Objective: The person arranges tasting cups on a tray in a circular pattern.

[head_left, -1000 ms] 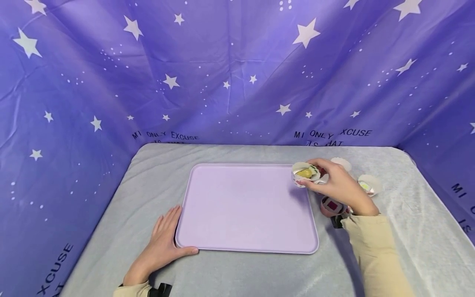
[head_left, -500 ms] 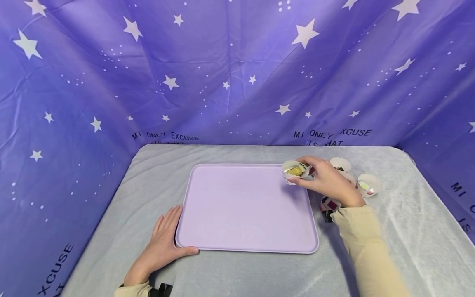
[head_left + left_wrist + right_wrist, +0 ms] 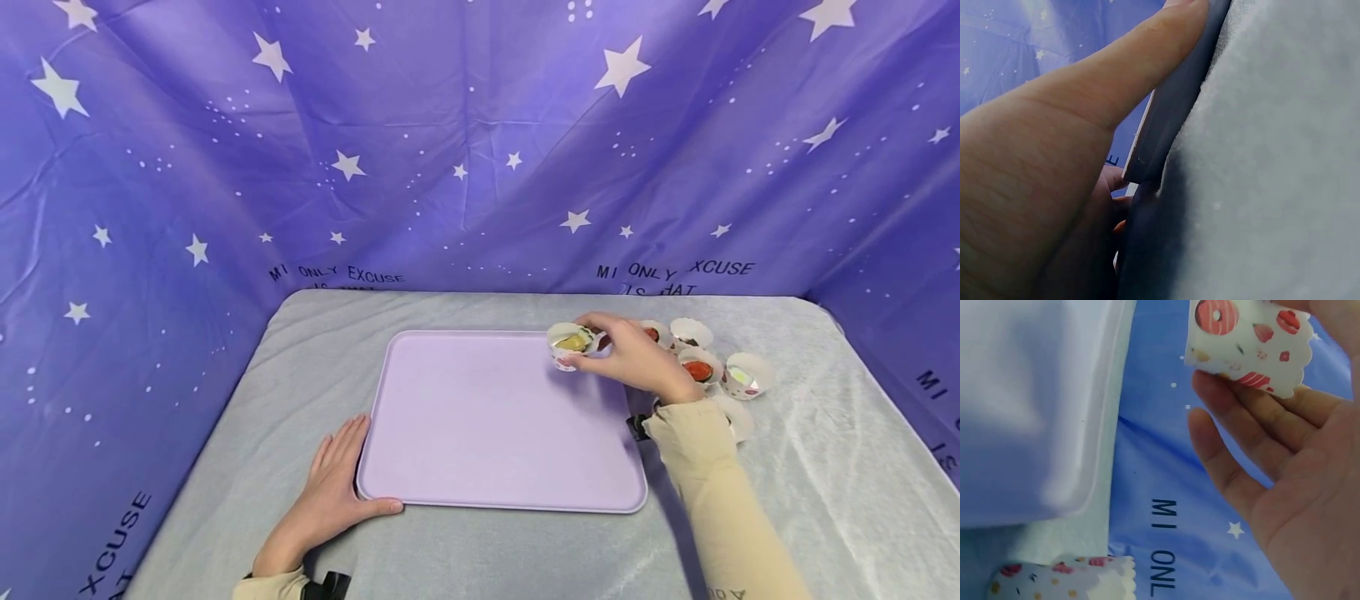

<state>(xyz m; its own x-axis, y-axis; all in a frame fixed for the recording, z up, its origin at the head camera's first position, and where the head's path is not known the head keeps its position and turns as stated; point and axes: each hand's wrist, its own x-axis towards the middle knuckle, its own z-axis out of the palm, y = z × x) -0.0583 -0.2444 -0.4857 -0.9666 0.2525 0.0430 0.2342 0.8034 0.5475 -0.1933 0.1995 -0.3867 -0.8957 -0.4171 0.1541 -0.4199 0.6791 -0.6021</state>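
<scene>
My right hand (image 3: 636,354) holds a scallop-rimmed paper baking cup (image 3: 562,357) over the back right part of the lilac tray (image 3: 487,425). Something yellow with a green-edged piece sits inside that cup. In the right wrist view the cup's wall (image 3: 1244,347) shows printed donuts and strawberries, with fingertips against it. At the tray's front left corner rests my left hand (image 3: 326,492), fingers straight along the left edge and thumb at the front rim. The left wrist view has the thumb (image 3: 1141,56) stretched along the tray's edge.
Right of the tray stand several more paper cups: one with a red-orange filling (image 3: 698,372), another with a pale green and white piece (image 3: 744,377), and a third at the back (image 3: 691,333). A grey cloth (image 3: 847,467) covers the table; a purple star-printed curtain (image 3: 465,217) hangs behind.
My right hand has moved left with the cup, from the tray's right edge to over its back right part. More cups behind the arm now show. The left hand stays in place.
</scene>
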